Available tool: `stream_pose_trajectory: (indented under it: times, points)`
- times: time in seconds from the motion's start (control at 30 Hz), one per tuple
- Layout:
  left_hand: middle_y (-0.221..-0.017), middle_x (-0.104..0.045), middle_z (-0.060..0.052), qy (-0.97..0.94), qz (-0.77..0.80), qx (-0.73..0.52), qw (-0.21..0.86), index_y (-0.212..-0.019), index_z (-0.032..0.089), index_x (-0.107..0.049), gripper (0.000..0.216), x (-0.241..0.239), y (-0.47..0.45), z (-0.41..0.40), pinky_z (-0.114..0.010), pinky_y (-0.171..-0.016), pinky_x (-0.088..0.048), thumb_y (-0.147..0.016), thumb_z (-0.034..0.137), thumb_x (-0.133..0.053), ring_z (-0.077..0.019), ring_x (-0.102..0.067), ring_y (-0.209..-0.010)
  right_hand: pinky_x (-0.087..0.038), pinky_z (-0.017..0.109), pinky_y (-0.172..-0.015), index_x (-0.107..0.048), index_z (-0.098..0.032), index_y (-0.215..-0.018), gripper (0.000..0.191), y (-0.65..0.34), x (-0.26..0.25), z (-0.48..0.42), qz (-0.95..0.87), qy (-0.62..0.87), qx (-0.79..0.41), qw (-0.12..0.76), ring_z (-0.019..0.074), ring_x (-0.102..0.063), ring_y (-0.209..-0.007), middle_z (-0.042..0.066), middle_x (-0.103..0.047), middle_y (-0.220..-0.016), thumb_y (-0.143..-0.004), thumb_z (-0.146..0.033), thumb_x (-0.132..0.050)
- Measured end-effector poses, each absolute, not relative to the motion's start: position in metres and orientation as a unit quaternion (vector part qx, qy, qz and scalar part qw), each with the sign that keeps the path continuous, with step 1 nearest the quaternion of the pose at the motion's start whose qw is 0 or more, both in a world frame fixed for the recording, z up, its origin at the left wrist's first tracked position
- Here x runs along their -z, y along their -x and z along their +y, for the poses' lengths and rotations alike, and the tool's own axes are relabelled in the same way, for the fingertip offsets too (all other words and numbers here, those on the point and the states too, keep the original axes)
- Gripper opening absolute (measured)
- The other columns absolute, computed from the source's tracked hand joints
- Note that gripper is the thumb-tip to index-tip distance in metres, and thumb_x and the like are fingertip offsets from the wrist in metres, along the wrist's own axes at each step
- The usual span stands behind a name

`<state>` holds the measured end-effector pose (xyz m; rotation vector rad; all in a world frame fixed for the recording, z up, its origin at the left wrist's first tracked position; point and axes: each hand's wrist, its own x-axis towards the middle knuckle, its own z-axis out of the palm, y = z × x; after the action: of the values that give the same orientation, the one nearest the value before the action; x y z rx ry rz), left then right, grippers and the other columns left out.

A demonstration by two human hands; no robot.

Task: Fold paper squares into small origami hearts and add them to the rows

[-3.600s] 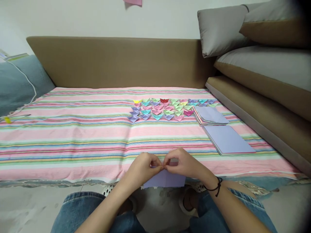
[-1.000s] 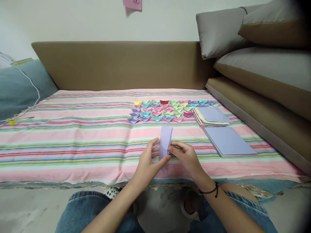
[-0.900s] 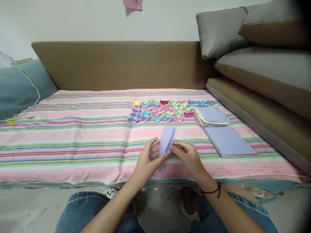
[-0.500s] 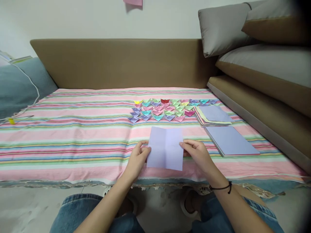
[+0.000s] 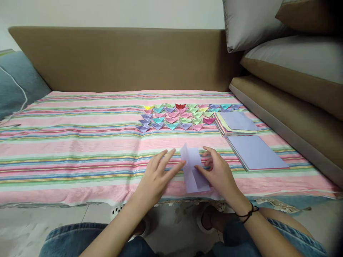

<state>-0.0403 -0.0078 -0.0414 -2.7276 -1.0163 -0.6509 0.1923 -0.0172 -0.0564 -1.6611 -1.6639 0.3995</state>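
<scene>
A lilac sheet of paper (image 5: 190, 178) stands partly folded on the striped cloth in front of me. Its left flap is raised along an upright crease. My left hand (image 5: 158, 175) is beside the flap with fingers spread, its thumb tip at the paper's left edge. At the right edge, my right hand (image 5: 218, 171) has its thumb over the paper and its other fingers curled; how they grip beneath is partly hidden. Behind the sheet lie rows of small folded paper boats (image 5: 171, 119) in several colours.
To the right lie a stack of lilac-topped paper (image 5: 258, 153) and a second stack of mixed coloured sheets (image 5: 238, 122). Grey and brown cushions (image 5: 289, 67) are piled at the far right. A brown backrest (image 5: 120, 60) runs along the back. A blue cushion (image 5: 21, 78) with a white cable sits left.
The sheet, held nearly flat by both hands before, now has its left flap raised and has shifted right. My left hand has released its pinch and spread its fingers. The camera view has tilted down.
</scene>
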Motion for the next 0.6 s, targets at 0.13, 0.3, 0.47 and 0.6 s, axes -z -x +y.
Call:
stream_pose_trajectory:
  times: [0.13, 0.3, 0.47, 0.6]
  points:
    - [-0.148, -0.03, -0.003, 0.953, -0.238, 0.157, 0.105, -0.14, 0.031, -0.029, 0.071, 0.032, 0.03, -0.011, -0.049, -0.108, -0.024, -0.078, 0.0, -0.047, -0.0275, -0.023, -0.136, -0.044, 0.042, -0.081, -0.057, -0.021, -0.103, 0.033, -0.183, 0.053, -0.019, -0.746, 0.575, -0.057, 0.331, 0.0286, -0.05, -0.099, 0.011, -0.056, -0.104, -0.074, -0.008, -0.052]
    - [-0.138, -0.045, -0.006, 0.955, -0.224, 0.161, 0.109, -0.133, 0.021, -0.04, 0.049, 0.027, 0.024, -0.009, -0.045, -0.109, -0.023, -0.086, 0.008, -0.043, -0.0255, -0.03, -0.132, -0.043, 0.041, -0.085, -0.06, -0.023, -0.105, 0.036, -0.17, 0.051, -0.022, -0.821, 0.47, -0.139, 0.293, 0.0262, -0.05, -0.102, 0.01, -0.054, -0.112, -0.073, -0.008, -0.055]
    - [-0.106, -0.065, -0.006, 0.944, -0.261, 0.184, 0.082, -0.107, 0.018, -0.058, 0.023, 0.029, 0.035, -0.005, -0.041, -0.1, -0.03, -0.091, 0.014, -0.042, -0.0222, -0.05, -0.112, -0.041, 0.043, -0.088, -0.064, -0.025, -0.105, 0.033, -0.171, 0.054, -0.024, -0.834, 0.463, -0.157, 0.256, 0.0261, -0.049, -0.106, 0.01, -0.054, -0.115, -0.078, -0.008, -0.053]
    - [-0.097, -0.067, -0.005, 0.949, -0.259, 0.167, 0.063, -0.09, 0.018, -0.061, 0.02, 0.032, 0.046, -0.005, -0.043, -0.096, -0.03, -0.091, 0.015, -0.041, -0.0216, -0.053, -0.104, -0.04, 0.044, -0.09, -0.065, -0.026, -0.107, 0.029, -0.176, 0.054, -0.025, -0.834, 0.472, -0.149, 0.243, 0.0253, -0.048, -0.108, 0.009, -0.055, -0.115, -0.083, -0.014, -0.053]
